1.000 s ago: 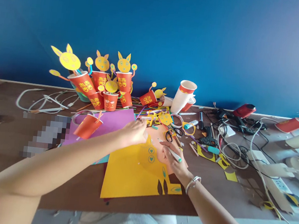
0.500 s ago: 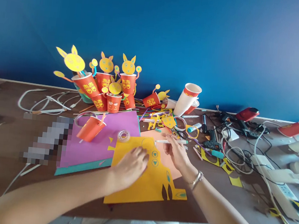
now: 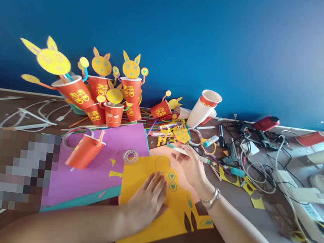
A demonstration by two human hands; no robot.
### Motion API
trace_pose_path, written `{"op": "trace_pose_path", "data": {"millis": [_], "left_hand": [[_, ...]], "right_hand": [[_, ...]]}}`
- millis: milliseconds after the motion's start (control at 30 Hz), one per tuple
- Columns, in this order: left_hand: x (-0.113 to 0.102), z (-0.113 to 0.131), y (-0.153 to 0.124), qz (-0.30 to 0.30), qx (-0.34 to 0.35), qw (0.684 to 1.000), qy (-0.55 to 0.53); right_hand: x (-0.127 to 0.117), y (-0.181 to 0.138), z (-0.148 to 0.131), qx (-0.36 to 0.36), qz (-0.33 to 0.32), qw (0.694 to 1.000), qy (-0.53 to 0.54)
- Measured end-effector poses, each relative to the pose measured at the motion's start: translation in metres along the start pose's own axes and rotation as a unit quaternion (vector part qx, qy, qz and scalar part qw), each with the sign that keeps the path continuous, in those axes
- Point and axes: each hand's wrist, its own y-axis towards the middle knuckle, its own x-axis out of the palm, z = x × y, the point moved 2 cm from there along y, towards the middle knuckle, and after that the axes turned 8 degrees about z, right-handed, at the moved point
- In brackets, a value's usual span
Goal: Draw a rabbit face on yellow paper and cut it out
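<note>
My left hand (image 3: 146, 200) lies flat with fingers stretched out on a yellow paper sheet (image 3: 143, 182) that carries a drawn circle, small heart marks and cut-out leaf shapes. Above the sheet's upper right part, my right hand (image 3: 190, 167) is closed on a white marker with a green cap (image 3: 191, 153), and a bracelet sits on that wrist. A roll of clear tape (image 3: 130, 156) rests just left of the circle, at the edge of a purple sheet (image 3: 98, 169). An orange paper cup (image 3: 84, 152) lies tipped over on the purple sheet.
Several red cups with yellow rabbit faces (image 3: 107, 88) stand at the back left by the blue wall. Stacked white cups (image 3: 203, 106) lean at centre back. Paper scraps, straws, a glue gun (image 3: 230, 150), cables and a power strip (image 3: 302, 200) crowd the right. White cords (image 3: 19, 113) lie left.
My left hand came back from the far edge of the yellow sheet and now lies flat on its middle. My right hand lifted the marker toward the sheet's top. The camera moved closer.
</note>
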Motion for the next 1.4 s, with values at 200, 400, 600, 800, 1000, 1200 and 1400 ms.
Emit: {"op": "trace_pose_path", "data": {"millis": [200, 400, 600, 800, 1000, 1200, 1400], "left_hand": [[-0.001, -0.003, -0.002, -0.022, 0.013, 1.000, -0.014], [0.000, -0.006, -0.003, -0.008, 0.028, 0.999, -0.030], [-0.004, -0.007, -0.006, -0.015, -0.023, 0.999, -0.037], [-0.003, -0.007, -0.009, -0.040, -0.048, 0.996, -0.057], [-0.007, -0.012, -0.006, -0.051, -0.036, 0.995, -0.076], [-0.009, -0.013, -0.003, -0.055, -0.021, 0.996, -0.067], [-0.009, -0.013, -0.004, -0.056, -0.016, 0.996, -0.063]], "right_hand": [[-0.005, 0.001, -0.010, -0.029, 0.029, 0.996, -0.085], [0.014, 0.005, -0.005, -0.010, -0.016, 0.987, -0.162], [0.012, -0.002, 0.009, -0.049, -0.041, 0.962, -0.264], [0.011, 0.002, 0.010, -0.105, -0.051, 0.933, -0.342], [0.012, 0.001, 0.010, -0.121, -0.052, 0.913, -0.387], [0.014, -0.001, 0.009, -0.120, -0.061, 0.904, -0.406], [0.018, -0.005, 0.004, -0.111, -0.067, 0.900, -0.416]]}}
